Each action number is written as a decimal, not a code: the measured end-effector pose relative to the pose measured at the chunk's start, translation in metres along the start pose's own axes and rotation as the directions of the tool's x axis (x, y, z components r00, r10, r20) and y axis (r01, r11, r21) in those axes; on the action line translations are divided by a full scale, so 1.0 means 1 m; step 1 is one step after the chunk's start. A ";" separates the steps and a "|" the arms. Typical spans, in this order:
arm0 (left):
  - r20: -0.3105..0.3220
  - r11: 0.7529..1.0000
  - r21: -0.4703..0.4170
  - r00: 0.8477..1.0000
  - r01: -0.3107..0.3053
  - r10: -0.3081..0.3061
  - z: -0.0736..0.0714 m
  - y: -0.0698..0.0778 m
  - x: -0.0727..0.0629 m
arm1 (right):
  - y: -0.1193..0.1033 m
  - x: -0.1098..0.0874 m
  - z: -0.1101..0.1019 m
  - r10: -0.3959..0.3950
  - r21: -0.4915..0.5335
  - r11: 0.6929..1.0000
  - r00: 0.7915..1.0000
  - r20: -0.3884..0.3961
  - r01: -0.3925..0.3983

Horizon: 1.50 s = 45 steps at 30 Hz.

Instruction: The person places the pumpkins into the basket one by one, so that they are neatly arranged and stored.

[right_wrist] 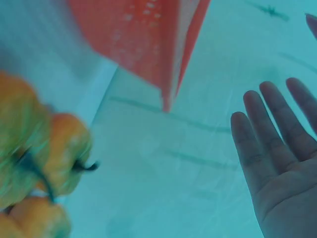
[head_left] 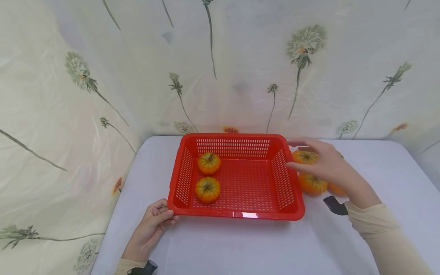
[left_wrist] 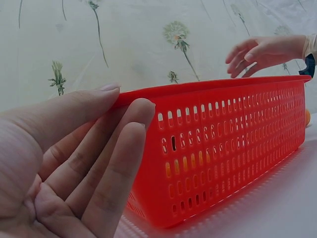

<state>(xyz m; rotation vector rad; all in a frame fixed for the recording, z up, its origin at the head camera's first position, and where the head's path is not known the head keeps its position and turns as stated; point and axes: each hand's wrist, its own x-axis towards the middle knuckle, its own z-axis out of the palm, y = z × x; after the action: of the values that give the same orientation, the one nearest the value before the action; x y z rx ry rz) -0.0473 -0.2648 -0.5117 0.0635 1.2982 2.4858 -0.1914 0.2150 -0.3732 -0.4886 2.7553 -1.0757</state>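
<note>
Backdrop [head_left: 51, 95]: pale cloth printed with dandelions, rising along the left and far sides of the table.
White tabletop [head_left: 148, 172]: a bare strip lies between its left edge and the basket.
Left hand [head_left: 150, 227]: reaches up from the near side, wrist low, to the basket's near left corner; a black wristband [head_left: 146, 267] sits below it.
Left grip: clamped on the rim, thumb on top, fingers bent beneath.
Red basket [head_left: 213, 214]: at the middle of the table, far rim close to the table's far edge; whether the held corner is raised, I cannot tell.
Inside pumpkins [head_left: 207, 190]: two orange ones along the basket's left side, one behind the other.
Room inside: bare mesh floor stretches from this pair to the right wall.
Right hand [head_left: 328, 162]: hovers over the outer pumpkins, fingertips toward the basket's right rim; the left wrist view shows it above rim height.
Right grip: thumb and fingers well apart, holding nothing; the right wrist view shows straight fingers with gaps between them.
Outer pumpkins [head_left: 313, 185]: a cluster just right of the basket, partly hidden under the right hand.
Right sleeve [head_left: 388, 236]: beige, slanting in from the near right corner.
Room outside: white cloth extends from the cluster to the table's right edge.
</note>
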 end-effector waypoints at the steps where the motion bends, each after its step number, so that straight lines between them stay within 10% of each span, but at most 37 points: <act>1: 0.000 1.000 0.001 1.000 0.001 -0.001 0.000 0.000 0.000 | 0.006 -0.003 -0.002 -0.003 -0.010 1.000 1.000 -0.016 0.003; 29: 0.013 1.000 0.011 1.000 -0.002 0.002 -0.002 0.000 -0.001 | 0.160 -0.058 -0.021 0.225 -0.013 0.974 0.968 -0.110 -0.228; 45: 0.004 1.000 0.011 1.000 0.008 -0.008 -0.001 -0.001 0.000 | 0.196 -0.066 -0.012 0.302 0.029 0.953 0.953 -0.022 -0.301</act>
<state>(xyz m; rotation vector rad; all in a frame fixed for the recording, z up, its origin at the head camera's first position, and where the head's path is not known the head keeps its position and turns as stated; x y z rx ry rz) -0.0477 -0.2651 -0.5130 0.0663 1.3081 2.4708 -0.1805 0.3809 -0.4968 -0.0447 2.7154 -1.0439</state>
